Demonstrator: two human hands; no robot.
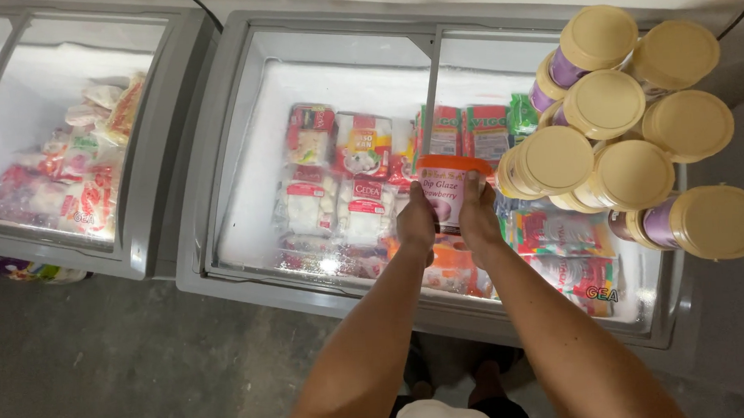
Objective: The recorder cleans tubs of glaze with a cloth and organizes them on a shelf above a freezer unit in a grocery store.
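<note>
both hands clamped on a pink tub (448, 198) with an orange lid, left hand (416, 222) and right hand (477, 219) wrapped round its sides, held over the open chest freezer (220, 217) above frozen packets (337, 194), just beside stacked cream-lidded jars (618, 128) on the glass lid.

Glossy plastic tub (446, 192) — smooth glass freezer lid (542, 56) (frosted walls).

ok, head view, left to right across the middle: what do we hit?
Left chest freezer with bagged frozen food → packets in the open freezer → left hand → pink tub held by both hands → right hand → stack of cream-lidded jars.
</note>
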